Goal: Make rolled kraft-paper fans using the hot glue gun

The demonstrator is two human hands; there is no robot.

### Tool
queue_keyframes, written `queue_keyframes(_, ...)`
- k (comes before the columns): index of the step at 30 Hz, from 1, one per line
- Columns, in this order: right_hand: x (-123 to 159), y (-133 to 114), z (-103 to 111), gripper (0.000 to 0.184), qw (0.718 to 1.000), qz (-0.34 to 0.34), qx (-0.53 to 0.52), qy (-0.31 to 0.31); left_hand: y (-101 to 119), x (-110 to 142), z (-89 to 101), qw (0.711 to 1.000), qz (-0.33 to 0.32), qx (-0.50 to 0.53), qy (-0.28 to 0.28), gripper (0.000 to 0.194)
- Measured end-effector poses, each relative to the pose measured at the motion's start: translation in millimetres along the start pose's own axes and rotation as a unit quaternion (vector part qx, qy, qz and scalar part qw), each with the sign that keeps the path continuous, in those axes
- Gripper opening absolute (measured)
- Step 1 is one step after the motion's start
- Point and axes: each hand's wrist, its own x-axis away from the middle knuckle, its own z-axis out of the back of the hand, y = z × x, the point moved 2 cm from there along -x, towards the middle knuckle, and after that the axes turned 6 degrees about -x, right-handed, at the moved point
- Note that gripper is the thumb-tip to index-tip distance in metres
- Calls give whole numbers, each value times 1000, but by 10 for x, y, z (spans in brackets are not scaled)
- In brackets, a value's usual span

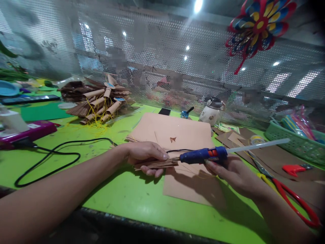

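My left hand (145, 155) is closed around a folded strip of pleated brown paper (157, 164), holding it just above the green table (76, 169). My right hand (233, 174) grips a blue hot glue gun (203, 155) with a clear glue stick (257, 145) poking out of its back. The gun's nozzle points left and touches the end of the pleated paper. Under both hands lies a flat sheet of brown paper (177, 135).
Red-handled scissors (286, 193) lie at the right, by a green basket (297, 144). A pile of rolled brown paper pieces (99, 100) sits at the back left. A black cable (50, 159) loops across the left. A white jar (212, 112) stands behind the sheet; a paper pinwheel (259, 25) hangs above.
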Motion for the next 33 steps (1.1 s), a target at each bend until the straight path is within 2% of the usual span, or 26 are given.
queue_keyframes(3,-21,-45,-19,41,999,-3,35,12,15,2,-5,1000,-1,-6,12,33)
queue_keyframes(6,-45,-99,-7,39,999,17,25,13,31,6,-13,1000,-9,-10,10,33)
queue_keyframes(12,-59,2,67,36,1000,4,-17,14,-9,15,25,998,38,-8,55,31)
queue_keyframes(19,-17,32,71,40,998,-1,-65,-8,-15,8,34,999,38,-9,35,34)
queue_keyframes(24,-33,-37,36,35,999,10,-31,-7,14,-4,16,1000,3,-17,-6,36)
queue_keyframes(30,-17,56,104,38,999,-8,-33,2,-4,9,34,998,41,-22,39,35)
queue_keyframes(33,5,66,102,39,998,-8,-55,-7,6,12,24,999,31,-18,31,37)
